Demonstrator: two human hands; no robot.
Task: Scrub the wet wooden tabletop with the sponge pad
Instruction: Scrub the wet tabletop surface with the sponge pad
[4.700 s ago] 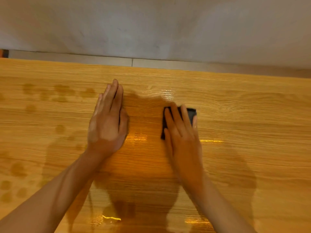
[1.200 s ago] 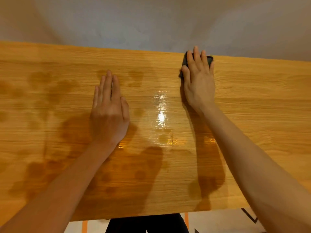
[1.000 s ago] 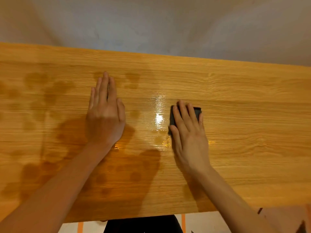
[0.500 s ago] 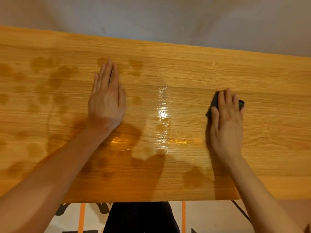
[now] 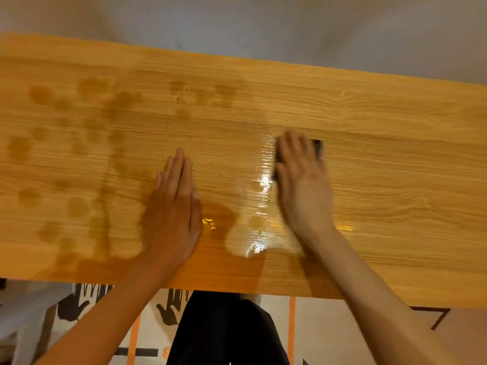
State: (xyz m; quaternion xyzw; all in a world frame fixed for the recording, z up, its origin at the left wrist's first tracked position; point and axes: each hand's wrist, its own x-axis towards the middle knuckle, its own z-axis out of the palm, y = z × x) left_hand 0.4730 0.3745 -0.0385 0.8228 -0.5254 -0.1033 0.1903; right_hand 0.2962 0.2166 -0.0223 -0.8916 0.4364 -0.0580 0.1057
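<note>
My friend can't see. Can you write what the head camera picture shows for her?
A right hand presses a dark sponge pad flat on a wet, shiny wooden tabletop. The left hand lies flat beside it, apart.

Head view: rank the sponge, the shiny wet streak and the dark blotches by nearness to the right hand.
1. Sponge, under the right hand's fingers.
2. Shiny wet streak, just left of that hand.
3. Dark blotches, far left, beyond the left hand.

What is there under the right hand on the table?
A dark sponge pad lies under the right hand, pressed flat on the wet tabletop. Only its far corner and left edge show; the fingers cover the rest.
</note>
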